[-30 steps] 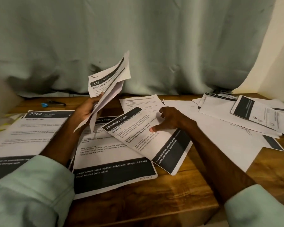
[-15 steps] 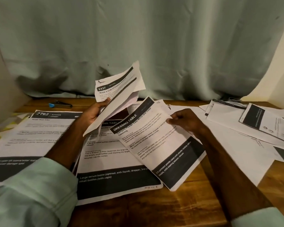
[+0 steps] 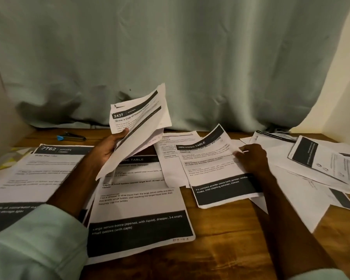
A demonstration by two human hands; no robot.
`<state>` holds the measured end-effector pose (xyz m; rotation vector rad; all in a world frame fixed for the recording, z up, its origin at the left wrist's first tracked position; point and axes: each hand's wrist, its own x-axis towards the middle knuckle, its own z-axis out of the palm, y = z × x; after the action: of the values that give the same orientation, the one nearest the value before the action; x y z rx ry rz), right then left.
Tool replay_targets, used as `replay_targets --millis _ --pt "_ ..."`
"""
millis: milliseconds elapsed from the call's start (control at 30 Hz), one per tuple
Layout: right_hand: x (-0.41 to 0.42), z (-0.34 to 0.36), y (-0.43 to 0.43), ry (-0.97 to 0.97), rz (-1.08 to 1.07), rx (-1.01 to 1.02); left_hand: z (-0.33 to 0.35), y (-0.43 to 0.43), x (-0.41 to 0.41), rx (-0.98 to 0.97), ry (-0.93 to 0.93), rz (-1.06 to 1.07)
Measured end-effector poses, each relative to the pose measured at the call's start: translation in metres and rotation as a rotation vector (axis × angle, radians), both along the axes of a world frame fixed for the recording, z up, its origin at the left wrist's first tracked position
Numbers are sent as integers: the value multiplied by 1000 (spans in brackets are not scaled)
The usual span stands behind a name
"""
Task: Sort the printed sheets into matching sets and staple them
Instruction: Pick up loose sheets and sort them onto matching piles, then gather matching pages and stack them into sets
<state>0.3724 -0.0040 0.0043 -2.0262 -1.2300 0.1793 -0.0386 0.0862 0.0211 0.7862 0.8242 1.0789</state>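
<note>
We see the wooden table (image 3: 220, 251) strewn with printed sheets (image 3: 137, 209), bare wood only along the near edge, so sliding room lies there; the right hand (image 3: 253, 160) pinches the Dressing Table sheet (image 3: 208, 174), right of centre, by its right edge, likely for matching; the left hand (image 3: 107, 150) grips a fanned bundle (image 3: 137, 126) raised clear of the piles; the stapler (image 3: 71, 137) lies far left.

Matt white paper, creased, for printed sheets (image 3: 141, 126). Grained wood, faint sheen, for table (image 3: 220, 243). Soft matt cloth, wrinkled, for curtain (image 3: 190, 57) and sleeve (image 3: 34, 245). Blue plastic tip on stapler (image 3: 71, 137).
</note>
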Motion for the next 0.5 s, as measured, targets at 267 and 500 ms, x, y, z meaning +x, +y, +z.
replay_targets --millis 267,500 --pt "-6 -1 6 12 38 -11 -1 1 -3 13 42 9" --pt "-24 -3 10 111 26 49 5 -7 -2 37 31 66"
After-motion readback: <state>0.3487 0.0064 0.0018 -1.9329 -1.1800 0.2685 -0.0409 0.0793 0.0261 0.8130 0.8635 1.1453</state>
